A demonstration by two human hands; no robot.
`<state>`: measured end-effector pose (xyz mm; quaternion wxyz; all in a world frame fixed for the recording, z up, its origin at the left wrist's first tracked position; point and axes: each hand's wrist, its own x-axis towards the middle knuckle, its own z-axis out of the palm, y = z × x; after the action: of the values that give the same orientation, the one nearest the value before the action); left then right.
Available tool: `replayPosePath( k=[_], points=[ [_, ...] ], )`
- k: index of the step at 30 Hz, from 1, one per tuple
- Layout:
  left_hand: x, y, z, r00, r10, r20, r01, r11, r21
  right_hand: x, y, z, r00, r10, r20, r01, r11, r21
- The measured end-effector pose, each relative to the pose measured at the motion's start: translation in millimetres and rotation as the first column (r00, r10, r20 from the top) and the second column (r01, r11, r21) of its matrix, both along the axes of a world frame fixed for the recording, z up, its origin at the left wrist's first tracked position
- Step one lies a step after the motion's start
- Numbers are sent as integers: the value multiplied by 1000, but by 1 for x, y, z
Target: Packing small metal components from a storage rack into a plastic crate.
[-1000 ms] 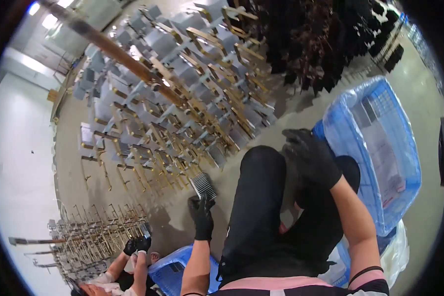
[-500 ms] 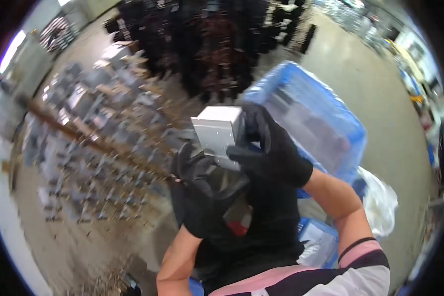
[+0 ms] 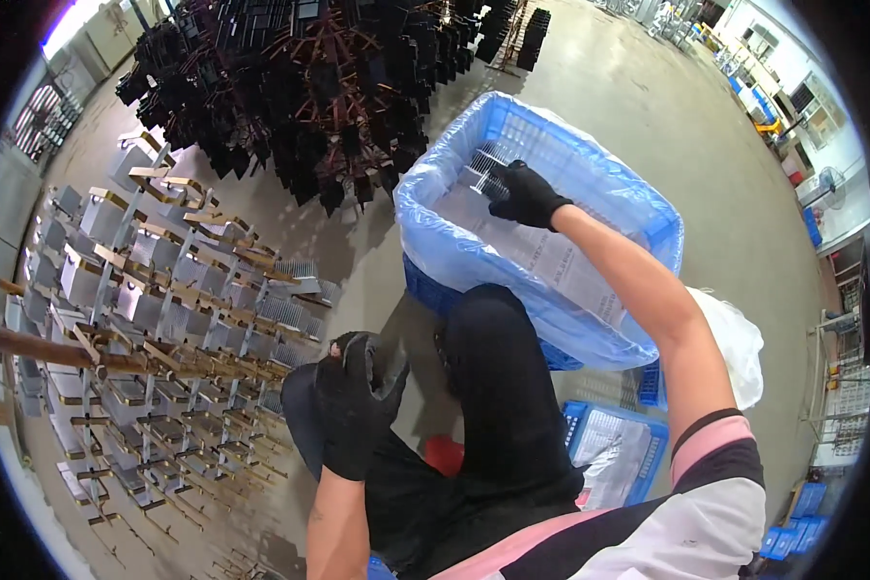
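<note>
My right hand (image 3: 530, 196), in a black glove, reaches inside the plastic-lined blue crate (image 3: 419, 203). Its fingers are closed on the edge of a silver finned heat sink (image 3: 486, 166), at the crate's far left corner. Sheets of printed paper (image 3: 551, 259) cover the bottom of the crate. My left hand (image 3: 360, 387), also black-gloved, hovers above my left knee with curved fingers apart and nothing between them. Close to it on the left stands a rack (image 3: 155, 362) hung with several silver metal parts.
A rack of black parts (image 3: 300, 87) stands at the far side. Beside my right leg sits a smaller blue crate (image 3: 614, 449) with plastic and paper in it. A white plastic bag (image 3: 730, 338) lies right of the large crate. A brown bar (image 3: 39, 346) juts across the left rack.
My right hand has carried the silver part from in front of me into the lined crate. My left hand has let go of it and drawn back. My view has shifted right.
</note>
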<state>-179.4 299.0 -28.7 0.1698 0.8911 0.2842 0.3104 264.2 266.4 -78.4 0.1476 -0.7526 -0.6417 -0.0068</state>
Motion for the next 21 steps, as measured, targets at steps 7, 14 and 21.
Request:
replayPosePath(
  k=[7, 14, 21],
  points=[
    [13, 1, -3, 998, 13, -61, -14, 1000, -28, -6, 40, -49, 989, -104, 101, 94, 991, 99],
    [20, 7, -2, 994, 3, -108, -3, 1000, 1, -19, 39, -48, 950, -117, 289, 105, 993, 58],
    [19, -10, 11, 975, -4, -222, -1, 1000, -20, -12, 25, -66, 949, -130, 286, 114, 991, 74]
  ],
)
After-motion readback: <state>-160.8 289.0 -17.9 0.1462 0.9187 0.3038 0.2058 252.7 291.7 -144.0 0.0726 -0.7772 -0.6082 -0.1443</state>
